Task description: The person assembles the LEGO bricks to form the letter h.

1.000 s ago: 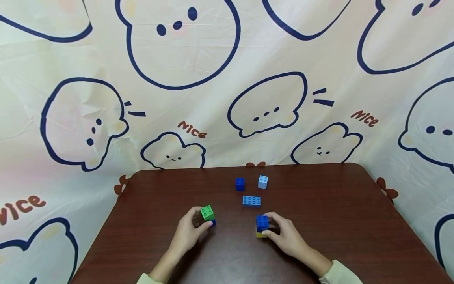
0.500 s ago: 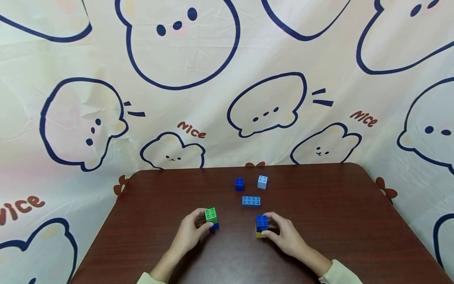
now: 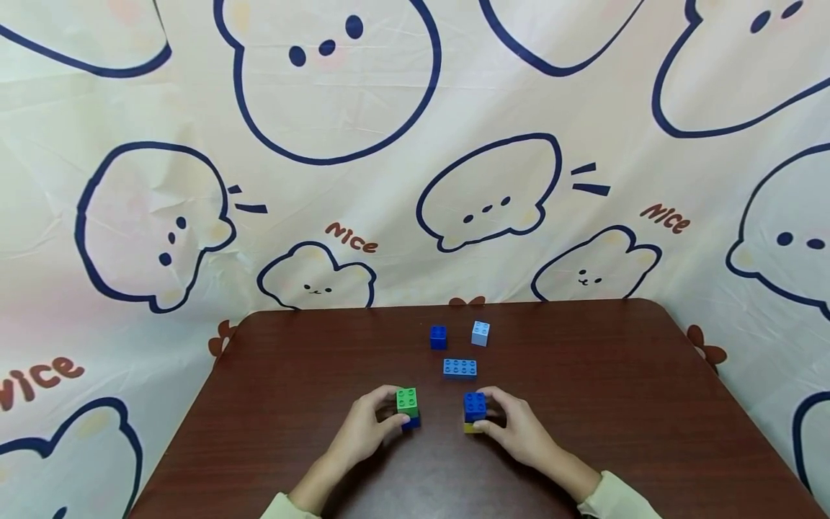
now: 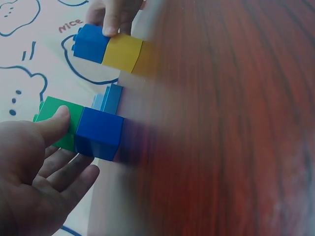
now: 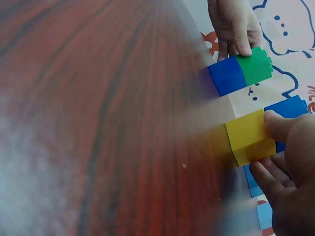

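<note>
My left hand (image 3: 364, 427) pinches a two-brick stack between thumb and fingers: a green brick (image 3: 406, 398) on top of a dark blue brick (image 4: 101, 129). Across from it, my right hand (image 3: 524, 431) pinches another stack, a blue brick (image 3: 475, 405) above a yellow brick (image 5: 250, 136). Both stacks stand upright, apart from each other, with a gap of bare table between them. In the left wrist view the thumb presses the green brick's side. The right thumb lies near the seam of blue and yellow in the right wrist view.
Beyond the hands lies a longer medium-blue brick (image 3: 460, 368). Farther back are a small dark blue brick (image 3: 438, 337) and a light blue brick (image 3: 480, 333). The brown wooden table (image 3: 311, 346) ends at a patterned cloth backdrop (image 3: 402, 274).
My left hand has moved right with the green and dark blue stack, which now looks straighter. The right hand has shifted slightly left with its stack, narrowing the gap.
</note>
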### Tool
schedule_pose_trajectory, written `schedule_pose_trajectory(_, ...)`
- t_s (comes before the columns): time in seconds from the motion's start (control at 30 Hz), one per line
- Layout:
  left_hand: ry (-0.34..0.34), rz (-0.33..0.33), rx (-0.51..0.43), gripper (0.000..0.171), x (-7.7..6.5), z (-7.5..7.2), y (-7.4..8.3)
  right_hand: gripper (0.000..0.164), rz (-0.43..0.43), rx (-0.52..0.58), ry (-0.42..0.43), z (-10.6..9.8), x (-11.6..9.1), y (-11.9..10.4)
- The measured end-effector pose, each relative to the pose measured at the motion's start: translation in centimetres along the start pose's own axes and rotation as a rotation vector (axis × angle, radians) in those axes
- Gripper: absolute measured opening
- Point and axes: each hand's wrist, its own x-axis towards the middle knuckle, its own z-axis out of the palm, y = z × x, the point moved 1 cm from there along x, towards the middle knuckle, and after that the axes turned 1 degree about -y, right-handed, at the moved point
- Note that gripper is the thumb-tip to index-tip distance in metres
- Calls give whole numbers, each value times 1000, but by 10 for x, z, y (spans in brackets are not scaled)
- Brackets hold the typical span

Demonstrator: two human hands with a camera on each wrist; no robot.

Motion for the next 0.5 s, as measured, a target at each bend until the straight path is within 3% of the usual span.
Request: schedule_pose_trajectory(0.5,-76,2,-46,34,7,17,12,40,33,-26,-42,1,8,-4)
